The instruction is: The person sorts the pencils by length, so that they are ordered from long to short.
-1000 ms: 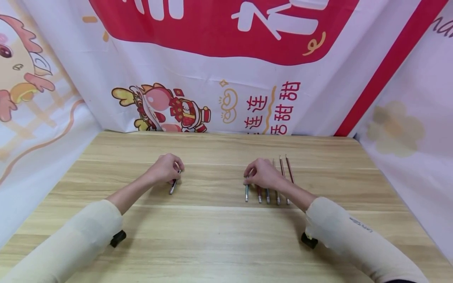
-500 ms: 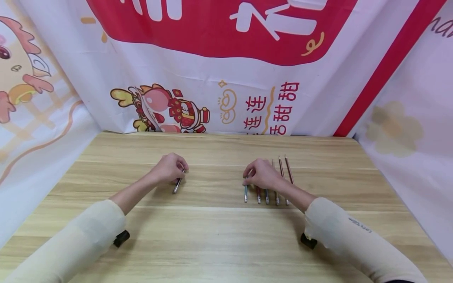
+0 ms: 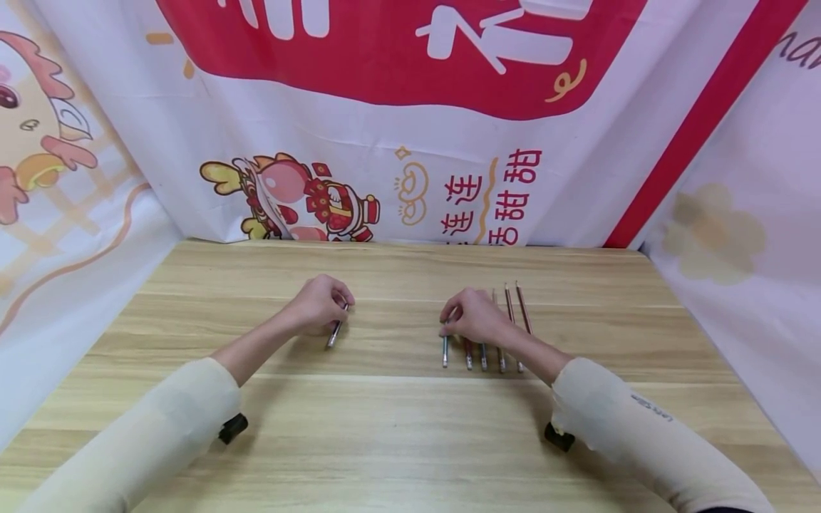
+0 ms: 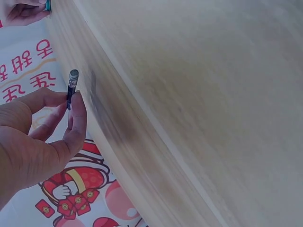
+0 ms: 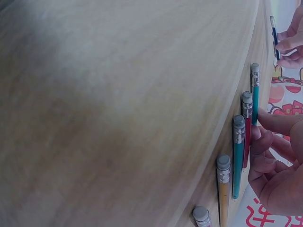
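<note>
My left hand [image 3: 319, 303] pinches a dark pencil [image 3: 334, 335] between thumb and fingers, left of the table's middle. In the left wrist view this pencil's eraser end [image 4: 73, 77] points up, away from the fingertips. To the right, my right hand [image 3: 476, 315] grips a green pencil [image 5: 255, 87], the leftmost of a row lying on the table. Beside it lie a red pencil [image 5: 246, 111], another green pencil [image 5: 238, 146], a yellow pencil [image 5: 224, 182] and one more with a grey eraser [image 5: 201, 215]. My right hand and forearm partly cover the row in the head view.
The wooden table [image 3: 398, 442] meets a printed white and red cloth [image 3: 398, 121] at its back edge. More printed cloth hangs on the left and right sides. A dark wrist device [image 3: 234, 428] shows under the left sleeve, another [image 3: 559, 436] under the right.
My left hand has moved to the right with the dark pencil, closer to the row. The right hand has stayed in place at the green pencil.
</note>
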Demonstrator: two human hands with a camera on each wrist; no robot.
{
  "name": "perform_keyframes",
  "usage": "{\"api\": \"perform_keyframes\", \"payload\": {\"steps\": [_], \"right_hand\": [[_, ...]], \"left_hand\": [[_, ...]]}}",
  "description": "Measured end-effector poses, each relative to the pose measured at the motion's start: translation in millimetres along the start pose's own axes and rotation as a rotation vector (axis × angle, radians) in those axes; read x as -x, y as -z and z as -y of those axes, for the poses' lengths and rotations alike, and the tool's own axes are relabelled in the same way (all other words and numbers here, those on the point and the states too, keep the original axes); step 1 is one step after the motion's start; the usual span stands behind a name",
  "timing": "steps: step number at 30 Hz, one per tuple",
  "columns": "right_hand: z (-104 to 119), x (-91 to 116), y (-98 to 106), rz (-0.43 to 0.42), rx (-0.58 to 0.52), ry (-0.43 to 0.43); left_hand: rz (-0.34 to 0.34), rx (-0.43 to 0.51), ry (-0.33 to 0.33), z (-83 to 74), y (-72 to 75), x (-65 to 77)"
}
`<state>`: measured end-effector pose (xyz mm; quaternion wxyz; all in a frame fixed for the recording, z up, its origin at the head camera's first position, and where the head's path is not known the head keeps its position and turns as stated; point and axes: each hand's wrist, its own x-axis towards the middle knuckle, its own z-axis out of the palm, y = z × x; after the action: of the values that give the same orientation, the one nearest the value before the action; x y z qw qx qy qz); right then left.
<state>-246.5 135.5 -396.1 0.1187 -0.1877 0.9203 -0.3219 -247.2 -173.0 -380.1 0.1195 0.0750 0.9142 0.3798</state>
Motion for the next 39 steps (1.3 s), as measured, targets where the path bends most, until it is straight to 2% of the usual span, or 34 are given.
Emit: {"api": "perform_keyframes", "payload": {"steps": [13, 23, 39], "right_hand": [[1.1, 0.9, 0.0, -0.002, -0.008, -0.002], [2.0, 1.1, 0.3, 0.007, -0.005, -0.021], [0.4, -0.3, -1.0, -0.001, 0.011, -0.009]], "left_hand": [[0.034, 0.09, -0.025, -17.1, -13.3, -6.0], [0.052, 0.172, -0.009, -31.3, -27.5, -13.1], [0.082, 0.265, -0.008, -41.4, -44.5, -20.1]]}}
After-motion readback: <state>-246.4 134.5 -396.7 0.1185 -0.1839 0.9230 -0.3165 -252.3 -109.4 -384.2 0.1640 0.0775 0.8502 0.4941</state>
